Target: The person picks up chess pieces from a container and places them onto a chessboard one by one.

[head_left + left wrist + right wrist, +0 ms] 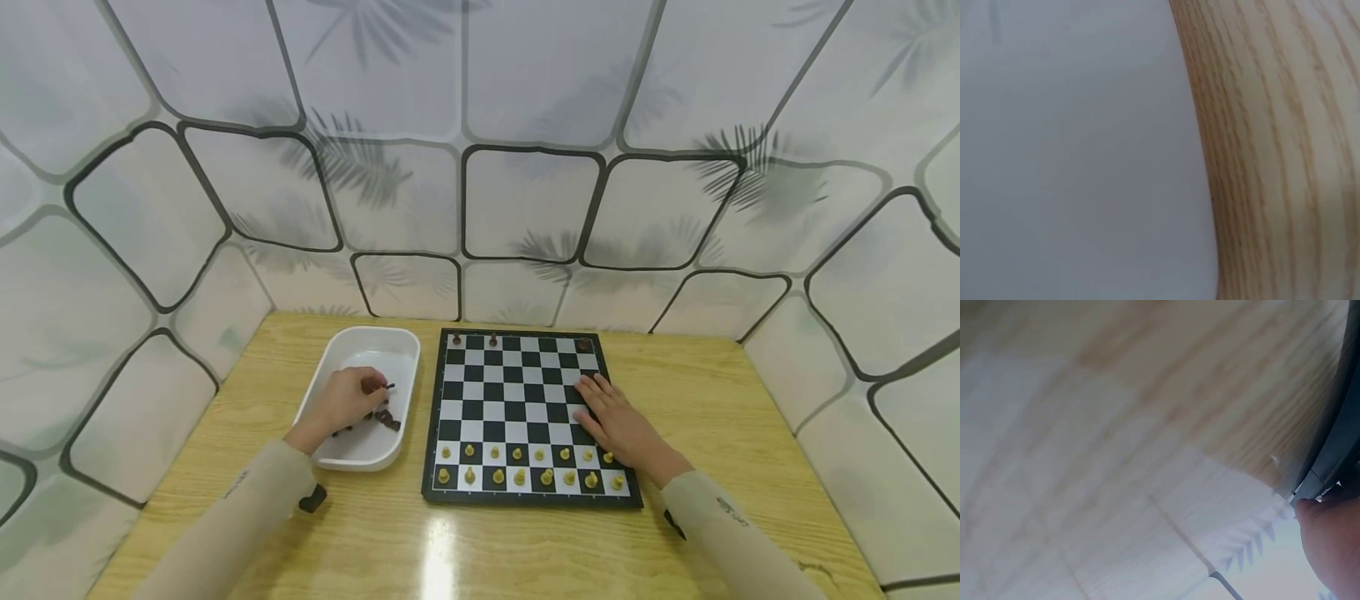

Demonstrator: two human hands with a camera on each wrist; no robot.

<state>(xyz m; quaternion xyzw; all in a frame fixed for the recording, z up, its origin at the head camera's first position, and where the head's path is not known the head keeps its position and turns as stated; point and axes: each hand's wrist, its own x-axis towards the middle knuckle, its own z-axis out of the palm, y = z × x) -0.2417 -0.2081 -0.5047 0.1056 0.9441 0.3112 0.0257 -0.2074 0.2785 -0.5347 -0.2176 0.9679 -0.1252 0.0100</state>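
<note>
My left hand point(347, 402) reaches into a white tray point(375, 337) left of the board, its fingers curled and pinching a dark reddish-brown chess piece point(389, 386). Below the fingertips lie several more dark chess pieces point(387, 419) on the tray floor, some hidden by the hand. My right hand point(618, 425) rests flat, fingers extended, on the right side of the chessboard point(525, 390). Two rows of yellow chess pieces point(546, 477) stand along the near side. On the far row are dark pieces at the left point(457, 339), nearer the middle point(492, 340) and in the right corner point(583, 344).
A light wooden table point(360, 533) carries the tray and board. Patterned panels point(532, 200) rise behind and at both sides. The left wrist view shows the tray's outer wall point(1085, 156) up close; in the right wrist view the board's dark edge point(1335, 437) runs beside the hand.
</note>
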